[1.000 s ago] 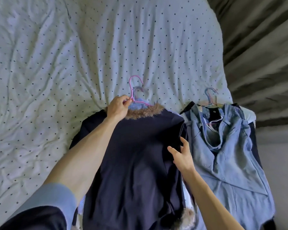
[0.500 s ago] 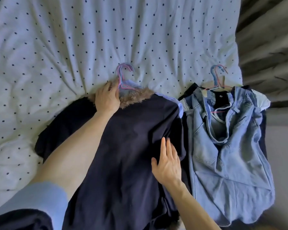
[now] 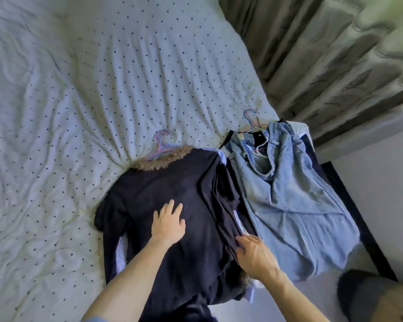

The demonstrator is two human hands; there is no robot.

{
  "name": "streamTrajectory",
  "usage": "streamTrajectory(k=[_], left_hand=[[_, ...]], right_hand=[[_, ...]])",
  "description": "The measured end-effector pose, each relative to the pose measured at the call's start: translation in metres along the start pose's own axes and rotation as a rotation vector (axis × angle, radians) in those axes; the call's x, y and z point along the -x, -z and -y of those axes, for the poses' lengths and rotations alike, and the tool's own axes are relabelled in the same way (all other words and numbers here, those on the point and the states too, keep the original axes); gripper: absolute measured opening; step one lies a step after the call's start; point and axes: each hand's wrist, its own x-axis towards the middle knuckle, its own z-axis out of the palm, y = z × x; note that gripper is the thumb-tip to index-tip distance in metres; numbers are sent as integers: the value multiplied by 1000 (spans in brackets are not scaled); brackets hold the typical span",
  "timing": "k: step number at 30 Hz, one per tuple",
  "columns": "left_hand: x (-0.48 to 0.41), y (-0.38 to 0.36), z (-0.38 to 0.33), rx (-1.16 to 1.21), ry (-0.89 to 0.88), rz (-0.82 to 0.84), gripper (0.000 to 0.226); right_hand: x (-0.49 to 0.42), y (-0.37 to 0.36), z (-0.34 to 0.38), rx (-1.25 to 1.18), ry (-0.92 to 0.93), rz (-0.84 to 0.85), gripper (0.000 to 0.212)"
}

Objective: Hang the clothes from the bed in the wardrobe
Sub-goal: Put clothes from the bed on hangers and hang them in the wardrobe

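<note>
A dark navy coat (image 3: 179, 189) with a brown fur collar (image 3: 159, 160) lies on the bed, on top of a pile with a striped garment under it. Pink and blue hanger hooks (image 3: 161, 141) stick out above the collar. My left hand (image 3: 168, 223) rests flat on the coat's middle, fingers straight. My right hand (image 3: 254, 254) touches the coat's right edge, fingers at the fold of dark cloth; whether it pinches the cloth I cannot tell. To the right lies a light blue denim garment (image 3: 289, 201) on hangers (image 3: 250, 119).
The bed has a white quilt with small dark dots (image 3: 102, 89). Grey-brown curtains (image 3: 335, 54) hang at the upper right. A pale floor (image 3: 382, 205) and a dark round object (image 3: 368, 296) lie at the lower right, beyond the bed corner.
My left hand left the collar and hangers and came down onto the coat's middle. My right hand slid down along the coat's right edge. The camera pulled back.
</note>
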Motion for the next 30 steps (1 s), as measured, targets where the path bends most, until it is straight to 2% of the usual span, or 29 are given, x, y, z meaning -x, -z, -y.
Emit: streamTrajectory(k=[3,5,7,9,11,16,20,24,30], left_hand=[[59,-13,-29,-77,-81,108,61],[90,-18,-50,-128,-162,149,60],[116,-21,-76,-195,-281,142,57],[136,-21,-104,-279,-416,102,53],[158,-22,-136,-380,-541,61,51],[223,-42,-222,-569,-843,-40,47],[280,-80,-302,-697,-1081,-50,51],[349,-126,-379,-754,-1342,-38,55],[473,-199,-478,-765,-1795,31,50]], right_hand=[[56,1,-21,31,17,-113,29],[99,-1,-34,35,40,-247,29],[145,-14,-52,-15,30,-401,25],[187,-32,-69,-50,-32,-478,29],[230,-52,-87,-104,-128,-542,34],[344,-99,-123,-330,-429,-797,32],[429,-143,-154,-455,-679,-951,35],[501,-182,-175,-514,-910,-1019,51],[595,-230,-193,-551,-1291,-1187,45]])
